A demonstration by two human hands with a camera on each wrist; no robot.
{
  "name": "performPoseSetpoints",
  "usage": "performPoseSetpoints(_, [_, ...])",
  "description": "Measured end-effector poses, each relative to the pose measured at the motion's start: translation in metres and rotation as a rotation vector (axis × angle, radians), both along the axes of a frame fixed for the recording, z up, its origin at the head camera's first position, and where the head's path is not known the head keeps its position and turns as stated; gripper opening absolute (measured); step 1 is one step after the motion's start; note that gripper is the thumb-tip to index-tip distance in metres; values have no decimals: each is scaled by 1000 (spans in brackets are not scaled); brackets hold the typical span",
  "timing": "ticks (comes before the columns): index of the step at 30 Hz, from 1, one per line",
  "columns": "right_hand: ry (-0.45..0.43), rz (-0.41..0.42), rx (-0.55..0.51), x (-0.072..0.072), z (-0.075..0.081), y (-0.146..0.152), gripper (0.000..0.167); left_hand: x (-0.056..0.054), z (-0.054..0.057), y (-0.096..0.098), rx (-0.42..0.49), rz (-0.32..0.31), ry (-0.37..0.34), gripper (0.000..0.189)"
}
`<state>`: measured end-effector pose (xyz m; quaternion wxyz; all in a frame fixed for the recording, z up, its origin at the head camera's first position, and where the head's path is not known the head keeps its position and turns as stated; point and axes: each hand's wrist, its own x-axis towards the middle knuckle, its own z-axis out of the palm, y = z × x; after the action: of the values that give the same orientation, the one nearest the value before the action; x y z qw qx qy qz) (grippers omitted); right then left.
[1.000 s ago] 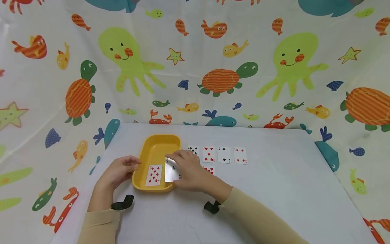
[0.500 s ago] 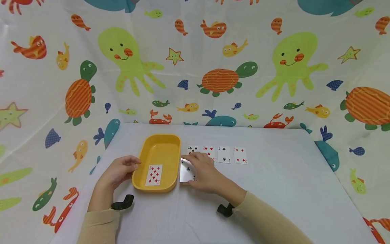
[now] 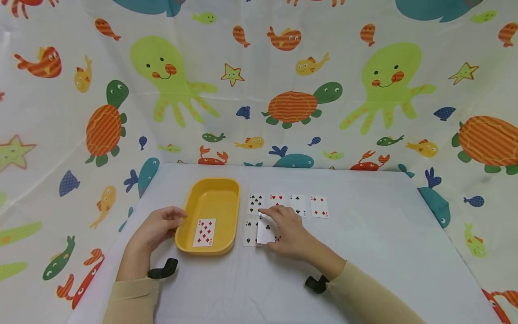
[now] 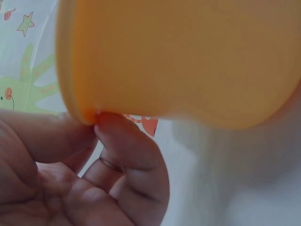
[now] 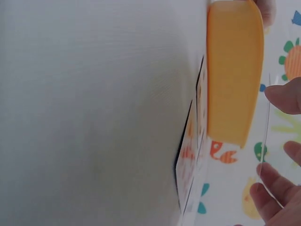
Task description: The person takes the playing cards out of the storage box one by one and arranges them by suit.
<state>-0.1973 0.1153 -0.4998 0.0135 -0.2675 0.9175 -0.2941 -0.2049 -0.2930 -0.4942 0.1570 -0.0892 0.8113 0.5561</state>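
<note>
My right hand holds a playing card with black club pips by its edges, raised over the lower row of cards. In the right wrist view this card shows edge-on as a thin line between thumb and fingers. Partly covered by it is a spade card. My left hand stays at the left side of the yellow tray. In the left wrist view, its thumb and a finger pinch the tray's rim. One diamond card lies face up in the tray's near part.
Behind the right hand runs a row of face-up cards: a spade card, a heart card partly hidden, a two of clubs and a diamond card. White cloth covers the table; a printed curtain hangs behind.
My right hand has carried the club card rightward from over the tray to over the lower row, uncovering the left spade cards. The left hand and tray stay in place.
</note>
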Motion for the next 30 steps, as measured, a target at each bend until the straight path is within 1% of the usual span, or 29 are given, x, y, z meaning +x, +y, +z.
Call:
performPoseSetpoints(6, [-15,-23,6,2,-4,10,89,1,0,-1,1,-1,-1,29])
performPoseSetpoints(13, [-7,-45,15,4,-7,23,88,1,-2,-2,0,2,-9,30])
performPoseSetpoints(19, [-28,-83,38,5,-11,37,86,0,-2,-2,0,2,-6,30])
performPoseSetpoints(22, [-43,-99,40,6,-11,43,85,0,-2,-2,1,2,-5,30])
performPoseSetpoints(26, [-65,-121,54,7,-11,51,86,0,-3,-3,6,5,-8,29])
performPoseSetpoints(30, [-69,-135,71,6,-14,59,87,-1,-4,-3,11,8,-11,29])
